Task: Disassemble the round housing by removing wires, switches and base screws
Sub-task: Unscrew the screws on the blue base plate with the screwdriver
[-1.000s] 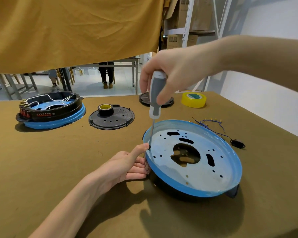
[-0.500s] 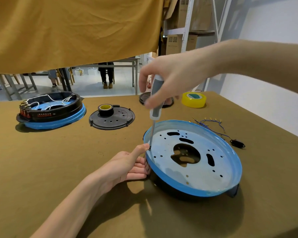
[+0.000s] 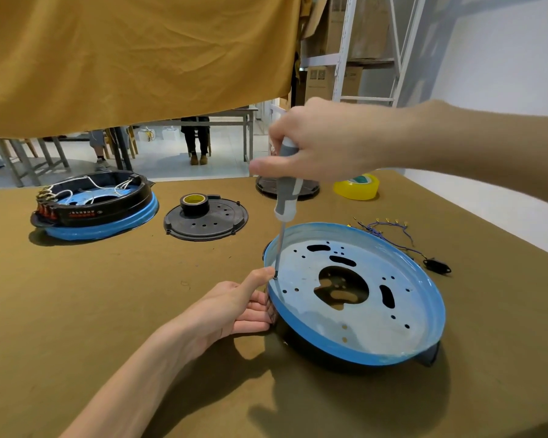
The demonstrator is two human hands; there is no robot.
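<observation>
The round housing (image 3: 393, 330) lies upside down at centre right, its blue-rimmed metal base plate with many holes facing up. My left hand (image 3: 231, 306) grips its left edge, thumb on the rim and fingers curled against the black side. My right hand (image 3: 317, 143) holds the grey-and-white handle of a screwdriver (image 3: 286, 197) from above. The shaft stands nearly upright and its tip sits at the plate's left rim, beside my left thumb. The screw under the tip is too small to make out.
A second housing (image 3: 98, 207) with white wires and red switches stands far left. A black round cover (image 3: 208, 219) carries a tape roll (image 3: 194, 203). Another black disc (image 3: 307, 188), a yellow tape roll (image 3: 356, 186) and a loose wire bundle with a switch (image 3: 402, 240) lie behind.
My right hand has shifted its grip around the screwdriver handle, fingers rotating on it. The tip stays at the same spot on the rim. My left hand and the housing have not moved.
</observation>
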